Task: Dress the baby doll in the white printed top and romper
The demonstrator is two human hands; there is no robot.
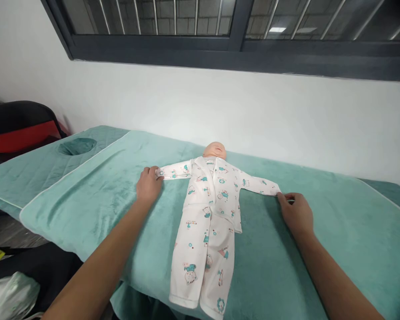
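A baby doll (215,150) lies on its back on a teal towel (96,200), dressed in a white printed sleepsuit (208,209) with both sleeves stretched out sideways. My left hand (148,184) is curled at the cuff of the left-side sleeve and pinches it. My right hand (296,212) pinches the cuff of the right-side sleeve. The suit's legs reach toward the near edge of the bed.
The towel covers a teal padded bed (30,171) with a face hole (76,146) at the left end. A white wall and dark window frame (220,49) stand behind. A black and red chair (16,129) is at left; bags (10,291) lie on the floor below.
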